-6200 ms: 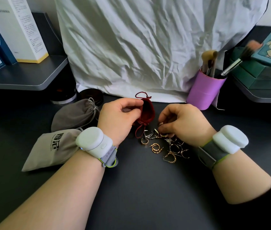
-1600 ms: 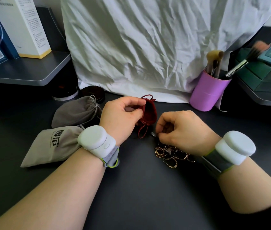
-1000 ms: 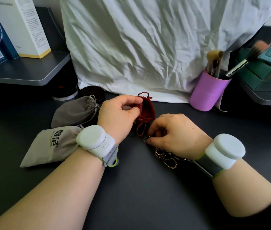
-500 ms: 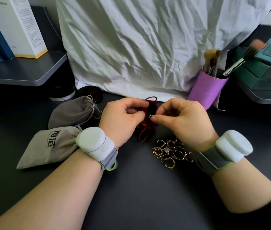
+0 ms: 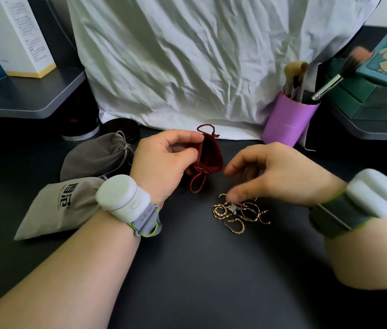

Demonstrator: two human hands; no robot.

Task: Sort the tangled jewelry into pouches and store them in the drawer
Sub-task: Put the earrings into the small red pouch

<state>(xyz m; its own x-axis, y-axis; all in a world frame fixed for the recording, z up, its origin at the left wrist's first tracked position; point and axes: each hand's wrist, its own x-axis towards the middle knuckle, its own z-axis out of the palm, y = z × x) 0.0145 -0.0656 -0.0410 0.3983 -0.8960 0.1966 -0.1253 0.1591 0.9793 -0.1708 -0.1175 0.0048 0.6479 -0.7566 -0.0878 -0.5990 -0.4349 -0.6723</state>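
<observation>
— Dark red pouch, matching red cord. Gold hoops, some twisted, on charcoal tabletop.
— Two grey pouches: darker one, paler one with black lettering. Lilac brush cup, white creased cloth.

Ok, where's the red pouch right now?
In the head view the red pouch sits just left of centre, held open by the left hand, behind the jewelry pile and beside the right hand.

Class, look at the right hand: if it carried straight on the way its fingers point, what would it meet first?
Its fingers point left, towards the open red pouch held by the left hand. The right hand would probably meet the pouch first, though depth is uncertain.
</observation>
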